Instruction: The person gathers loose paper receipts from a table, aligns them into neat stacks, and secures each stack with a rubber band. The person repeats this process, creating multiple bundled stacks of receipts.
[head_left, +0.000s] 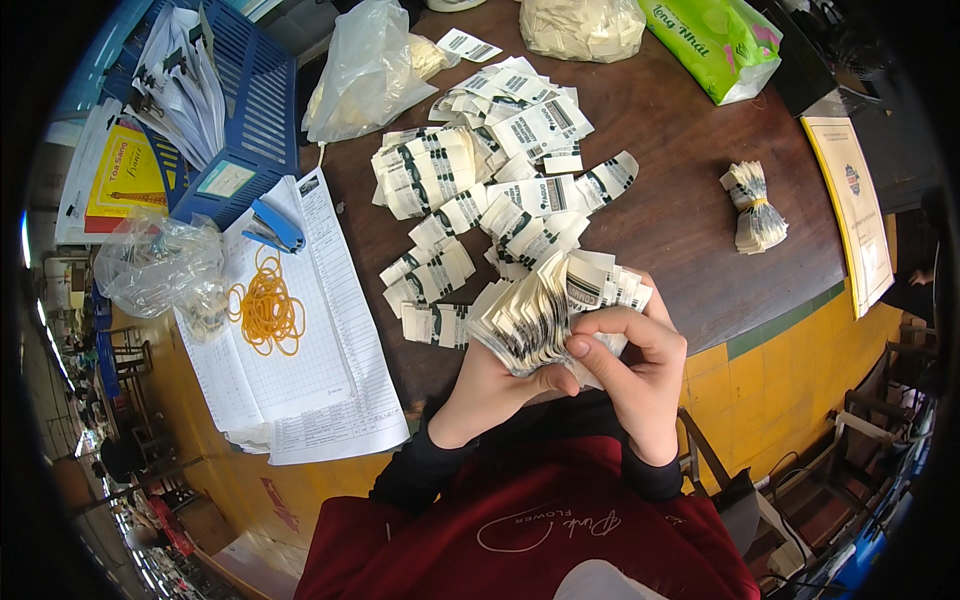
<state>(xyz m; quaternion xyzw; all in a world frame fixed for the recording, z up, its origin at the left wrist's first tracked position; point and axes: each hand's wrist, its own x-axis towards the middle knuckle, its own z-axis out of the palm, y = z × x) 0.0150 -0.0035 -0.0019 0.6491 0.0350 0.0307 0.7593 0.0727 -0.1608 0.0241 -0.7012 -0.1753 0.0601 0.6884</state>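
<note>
Fanning out, the label bundle (520,318) lies clasped by the left fingers (553,380), its right side pinched between the right fingers (632,322).

I note one view, taken from the person's head, where the camera is worn as the left one of a side-by-side pair. It faces steeply down and forward, over the brown table (690,230). Range is short: the left hand (497,398) and the right hand (645,375) lie just below centre, close to the lens, and the dark red top (540,545) occupies the middle of the lower edge. Orientation is upright and unmirrored. The optic is a wide fisheye; black closes the corners, and the yellow floor (770,380) shows past the table.
</note>
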